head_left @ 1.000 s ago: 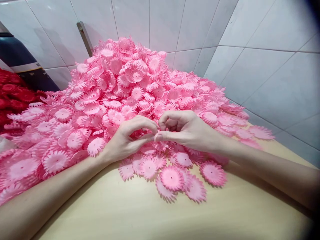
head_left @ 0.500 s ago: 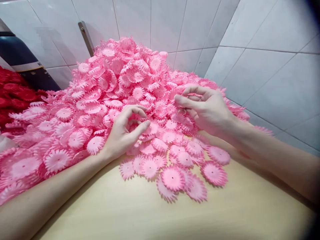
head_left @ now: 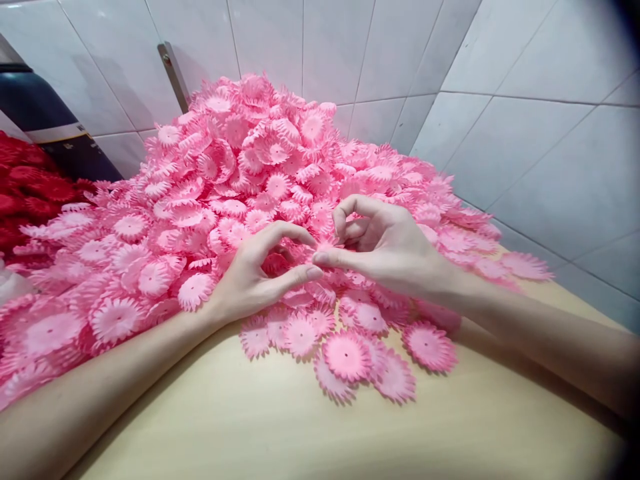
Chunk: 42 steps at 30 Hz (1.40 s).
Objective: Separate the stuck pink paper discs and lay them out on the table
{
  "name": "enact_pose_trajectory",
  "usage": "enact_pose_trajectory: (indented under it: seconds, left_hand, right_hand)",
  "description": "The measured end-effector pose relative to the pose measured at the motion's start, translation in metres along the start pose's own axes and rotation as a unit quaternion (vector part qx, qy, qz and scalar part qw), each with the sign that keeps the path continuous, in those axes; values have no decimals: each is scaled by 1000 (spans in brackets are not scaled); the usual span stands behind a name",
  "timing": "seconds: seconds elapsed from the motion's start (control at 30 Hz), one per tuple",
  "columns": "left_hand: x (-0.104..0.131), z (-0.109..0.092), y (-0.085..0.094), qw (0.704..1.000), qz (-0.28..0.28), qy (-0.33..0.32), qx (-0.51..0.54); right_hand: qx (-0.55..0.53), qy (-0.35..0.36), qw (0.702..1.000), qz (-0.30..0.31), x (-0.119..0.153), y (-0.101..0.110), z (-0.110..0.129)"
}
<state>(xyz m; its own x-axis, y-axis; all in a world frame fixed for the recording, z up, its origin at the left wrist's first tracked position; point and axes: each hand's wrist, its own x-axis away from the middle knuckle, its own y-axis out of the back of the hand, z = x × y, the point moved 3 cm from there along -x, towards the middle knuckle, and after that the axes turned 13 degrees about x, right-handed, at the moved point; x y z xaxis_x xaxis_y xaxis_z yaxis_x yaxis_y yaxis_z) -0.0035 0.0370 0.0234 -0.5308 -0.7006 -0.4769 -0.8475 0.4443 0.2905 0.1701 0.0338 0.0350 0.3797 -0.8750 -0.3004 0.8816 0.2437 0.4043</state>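
Left hand (head_left: pixel 250 270): we see thumb and forefinger curved and parted, pink showing between them.
Right hand (head_left: pixel 400 247): the fingers (head_left: pixel 357 204) curl, the thumb stretching to the left thumb's tip; we cannot tell whether they grip anything.
Pink petal discs (head_left: pixel 346 355): heaped behind our hands, several loose in front on the pale worktop (head_left: pixel 250 420).
Red pile (head_left: pixel 30 180): far left, beside a dark bottle (head_left: pixel 55 120).
Tiled wall (head_left: pixel 330 47): behind the discs.

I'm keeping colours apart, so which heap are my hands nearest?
The pink heap, in the middle: your left hand and right hand are both at its near side. The red heap lies off at the far left.
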Motion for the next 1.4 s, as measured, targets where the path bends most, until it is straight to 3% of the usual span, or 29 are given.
enact_pose_trajectory:
  seconds: [0.17,0.47,0.73,0.93,1.17,1.27,1.4]
  left_hand:
    - [-3,-2,0,997,35,-56,-42]
    - [-3,-5,-2,996,51,-55,-40]
    - [-3,1,3,998,-65,8,18]
    - [-2,19,13,965,-173,82,181]
    - [-5,7,9,992,-103,73,18]
    - [-4,0,6,995,-89,45,8]
    - [-2,0,1,1000,-15,16,16]
  right_hand:
    - [13,0,1000,-6,1,-3,1]
    - [8,-7,1000,7,3,-5,-3]
    - [-38,14,999,18,0,-2,-2]
    - [-15,33,999,-2,1,1,2]
    - [-14,22,1000,14,0,3,-3]
    - [4,8,1000,14,1,3,-4]
    - [17,1,1000,20,3,0,0]
